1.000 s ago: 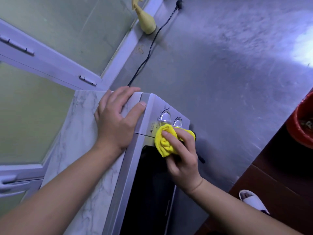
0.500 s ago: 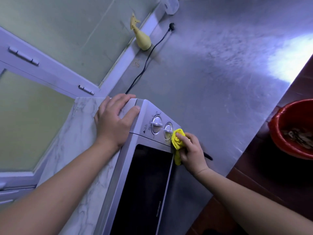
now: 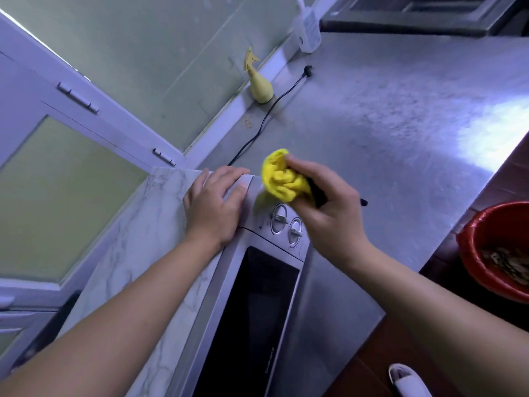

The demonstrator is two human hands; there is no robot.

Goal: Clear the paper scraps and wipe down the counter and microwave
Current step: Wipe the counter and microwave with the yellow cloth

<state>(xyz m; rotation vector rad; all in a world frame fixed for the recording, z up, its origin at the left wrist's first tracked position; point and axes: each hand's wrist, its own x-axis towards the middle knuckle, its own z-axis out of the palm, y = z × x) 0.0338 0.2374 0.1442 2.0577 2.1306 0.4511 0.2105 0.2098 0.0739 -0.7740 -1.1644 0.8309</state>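
Left hand (image 3: 213,209) lay flat, fingers spread, on microwave (image 3: 252,310) top corner. Right hand (image 3: 329,213) clutched bunched yellow cloth (image 3: 282,176), raised above dials (image 3: 286,223). Microwave sat on steel counter (image 3: 400,124).

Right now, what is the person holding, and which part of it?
The right hand pinches the bunched yellow cloth at its near end. The left hand holds nothing, resting flat on the microwave.
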